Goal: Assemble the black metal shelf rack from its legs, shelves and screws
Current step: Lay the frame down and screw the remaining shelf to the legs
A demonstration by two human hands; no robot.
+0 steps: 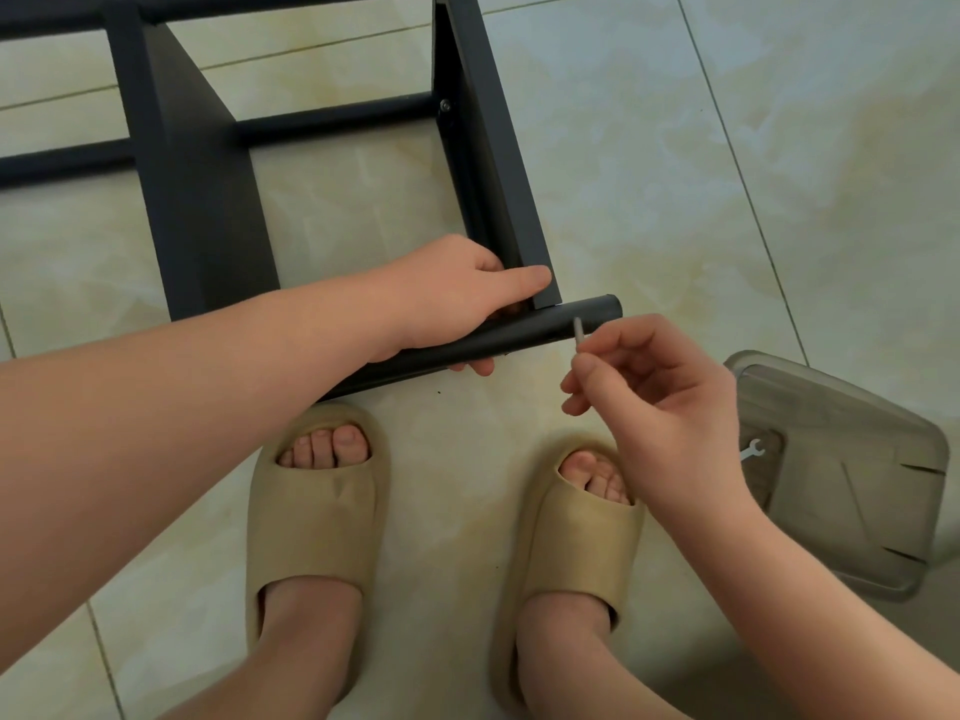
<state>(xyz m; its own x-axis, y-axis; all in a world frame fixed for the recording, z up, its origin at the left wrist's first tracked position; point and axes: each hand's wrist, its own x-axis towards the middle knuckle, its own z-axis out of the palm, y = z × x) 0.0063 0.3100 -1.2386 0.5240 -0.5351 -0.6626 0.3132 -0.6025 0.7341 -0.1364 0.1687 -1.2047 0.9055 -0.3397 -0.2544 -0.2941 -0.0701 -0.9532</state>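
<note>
1. A floor (675,148) of pale cream marbled tiles fills the view, seen from above.
2. A partly built black metal rack (202,200) lies on its side across the upper left of the frame. Two shelf panels already join its rails, and one fitted screw (445,105) shows near the top centre.
3. A round black leg (519,335) runs across the centre, its end meeting the corner of the right shelf panel (498,174).
4. The left hand (457,298) wraps around this leg at the corner, steadying it.
5. The right hand (654,402) pinches a thin silver rod (577,332) whose tip meets the leg near its end. Screw or hex key, I cannot tell.
6. At the right edge lies a grey plastic tray (841,459) holding a small wrench (751,450).
7. Two feet in beige slippers (317,511) stand below.
8. Judgement: assembly seems roughly midway; this corner joint is being fastened, and further legs and screws likely remain.
</note>
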